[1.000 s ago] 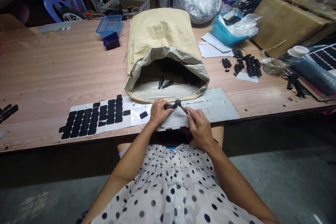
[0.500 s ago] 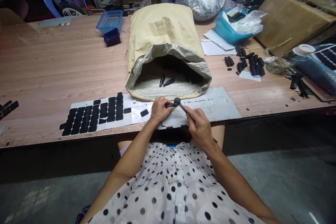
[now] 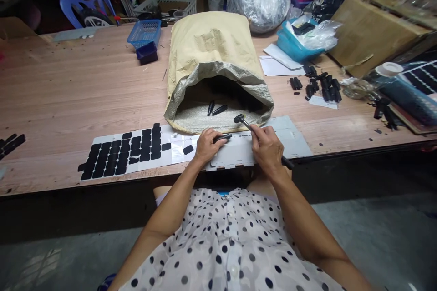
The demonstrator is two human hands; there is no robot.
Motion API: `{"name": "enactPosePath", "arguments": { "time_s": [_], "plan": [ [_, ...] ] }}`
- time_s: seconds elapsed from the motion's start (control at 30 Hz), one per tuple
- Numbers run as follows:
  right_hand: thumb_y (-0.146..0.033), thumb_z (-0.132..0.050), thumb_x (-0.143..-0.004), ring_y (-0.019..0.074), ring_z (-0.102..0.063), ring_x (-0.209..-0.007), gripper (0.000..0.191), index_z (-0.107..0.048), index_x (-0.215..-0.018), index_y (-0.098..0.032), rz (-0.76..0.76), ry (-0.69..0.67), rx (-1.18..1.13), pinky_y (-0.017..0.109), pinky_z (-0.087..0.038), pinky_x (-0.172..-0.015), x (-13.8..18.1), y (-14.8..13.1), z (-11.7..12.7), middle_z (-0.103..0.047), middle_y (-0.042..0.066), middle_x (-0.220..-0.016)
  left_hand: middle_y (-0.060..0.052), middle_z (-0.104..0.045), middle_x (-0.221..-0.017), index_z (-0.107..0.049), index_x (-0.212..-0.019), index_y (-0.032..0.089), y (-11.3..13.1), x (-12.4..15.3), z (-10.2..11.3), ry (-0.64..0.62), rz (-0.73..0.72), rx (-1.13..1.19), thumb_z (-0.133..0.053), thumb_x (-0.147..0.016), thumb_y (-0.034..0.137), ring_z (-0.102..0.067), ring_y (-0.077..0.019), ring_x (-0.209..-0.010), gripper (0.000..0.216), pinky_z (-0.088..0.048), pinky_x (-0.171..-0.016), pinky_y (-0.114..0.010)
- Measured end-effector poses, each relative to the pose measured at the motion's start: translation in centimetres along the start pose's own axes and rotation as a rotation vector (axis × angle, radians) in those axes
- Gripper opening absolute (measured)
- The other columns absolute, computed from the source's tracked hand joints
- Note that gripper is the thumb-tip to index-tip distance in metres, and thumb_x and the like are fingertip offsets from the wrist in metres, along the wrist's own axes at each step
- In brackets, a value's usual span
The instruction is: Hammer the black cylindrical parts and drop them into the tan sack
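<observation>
My left hand point(image 3: 206, 146) is closed around a slim black tapered piece point(image 3: 223, 137), its end pointing right over the grey board point(image 3: 293, 138). My right hand point(image 3: 268, 148) grips a small hammer with a black head point(image 3: 239, 118), a metal shaft and a dark handle point(image 3: 287, 162) jutting out below the hand. The hammer's head is raised in front of the sack's mouth, apart from the piece. Two similar black pieces point(image 3: 219, 109) lie inside the mouth of the cream woven sack point(image 3: 218, 38); the sack's deeper inside is dark.
Left of my hands lies a white sheet with rows of black stickers point(image 3: 118, 157). Blue baskets point(image 3: 145, 32) stand behind at left. At right are several black parts point(image 3: 329, 87), a turquoise basket point(image 3: 293, 45) and a cardboard box point(image 3: 375, 32). The table's front edge point(image 3: 177, 173) runs below my hands.
My right hand has lifted the hammer's head up and away from the black piece, shifting right. My left hand stays nearly in place, still holding the piece.
</observation>
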State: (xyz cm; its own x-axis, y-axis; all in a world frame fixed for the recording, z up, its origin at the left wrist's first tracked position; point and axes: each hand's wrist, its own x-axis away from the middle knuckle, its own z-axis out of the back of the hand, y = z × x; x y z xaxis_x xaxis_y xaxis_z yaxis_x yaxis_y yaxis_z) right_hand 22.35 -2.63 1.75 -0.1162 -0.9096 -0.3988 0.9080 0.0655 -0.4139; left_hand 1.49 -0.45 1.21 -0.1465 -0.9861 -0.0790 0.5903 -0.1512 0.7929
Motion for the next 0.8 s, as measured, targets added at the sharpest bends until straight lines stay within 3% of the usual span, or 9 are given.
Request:
{"name": "enactPosePath", "arguments": {
  "time_s": [0.17, 0.3, 0.7, 0.8],
  "plan": [
    [-0.023, -0.053, -0.096, 0.0216, -0.047, -0.081, 0.03, -0.078, -0.112, -0.027, 0.024, 0.007, 0.125, 0.032, -0.029, -0.068, -1.1, 1.4, -1.8, -0.06, 0.008, -0.087, -0.003, -0.067, -0.081, -0.07, -0.08, 0.021, -0.5, 0.4, 0.4, 0.048, 0.065, 0.257, -0.047, -0.101, 0.043, -0.062, -0.0189, -0.083, 0.038, -0.052, -0.083, -0.032],
    [-0.022, -0.051, -0.096, 0.0217, -0.044, -0.083, 0.031, -0.077, -0.112, -0.026, 0.032, 0.016, 0.116, 0.033, -0.026, -0.069, -0.4, 1.6, -2.5, -0.06, 0.009, -0.089, -0.004, -0.065, -0.077, -0.07, -0.083, 0.019, -0.7, 0.7, 0.5, 0.12, 0.175, 0.433, -0.034, -0.102, 0.06, -0.061, -0.0172, -0.075, 0.057, -0.052, -0.076, -0.03],
    [-0.02, -0.052, -0.093, 0.0219, -0.042, -0.084, 0.03, -0.077, -0.111, -0.025, 0.036, 0.031, 0.154, 0.033, -0.024, -0.07, -0.4, 1.3, -2.7, -0.059, 0.009, -0.089, -0.004, -0.059, -0.064, -0.055, -0.061, 0.021, 0.5, 0.6, 1.2, 0.175, 0.249, 0.566, -0.038, -0.093, 0.069, -0.057, -0.0174, -0.069, 0.061, -0.051, -0.076, -0.032],
    [-0.02, -0.053, -0.093, 0.0219, -0.042, -0.084, 0.03, -0.076, -0.112, -0.025, 0.038, 0.02, 0.168, 0.033, -0.024, -0.07, -0.5, 1.2, -2.7, -0.06, 0.009, -0.09, -0.004, -0.061, -0.067, -0.057, -0.062, 0.02, 1.8, 2.0, 2.6, 0.071, 0.201, 0.606, -0.042, -0.09, 0.074, -0.057, -0.0179, -0.071, 0.063, -0.051, -0.078, -0.032]
  ]
}}
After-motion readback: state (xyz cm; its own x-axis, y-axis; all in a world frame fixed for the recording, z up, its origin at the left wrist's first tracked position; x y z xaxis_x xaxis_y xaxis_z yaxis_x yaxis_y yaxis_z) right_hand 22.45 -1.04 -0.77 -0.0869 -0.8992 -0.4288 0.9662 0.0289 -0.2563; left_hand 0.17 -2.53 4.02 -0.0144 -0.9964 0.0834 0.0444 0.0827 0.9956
